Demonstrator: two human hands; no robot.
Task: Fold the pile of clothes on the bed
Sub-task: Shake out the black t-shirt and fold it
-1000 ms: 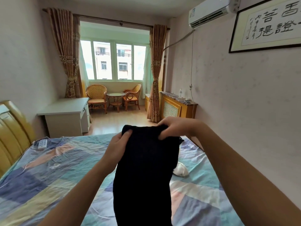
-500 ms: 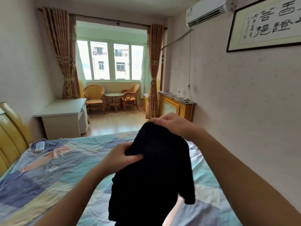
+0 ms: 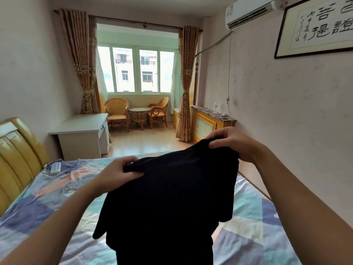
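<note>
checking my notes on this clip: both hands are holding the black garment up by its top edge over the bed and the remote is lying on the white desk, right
Not quite. The remote lies on the bed, near the headboard, not on the white desk; the head view shows it. The rest holds: the left hand and right hand hold the black garment up by its top edge over the bed.

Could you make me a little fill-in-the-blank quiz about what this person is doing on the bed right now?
1. Both hands hold up a garment whose colour is ____.
2. The left hand and the right hand each grip the garment's ____ edge.
3. The remote control lies on the bedspread near the bed's ____.

Missing words: black; top; headboard
</note>
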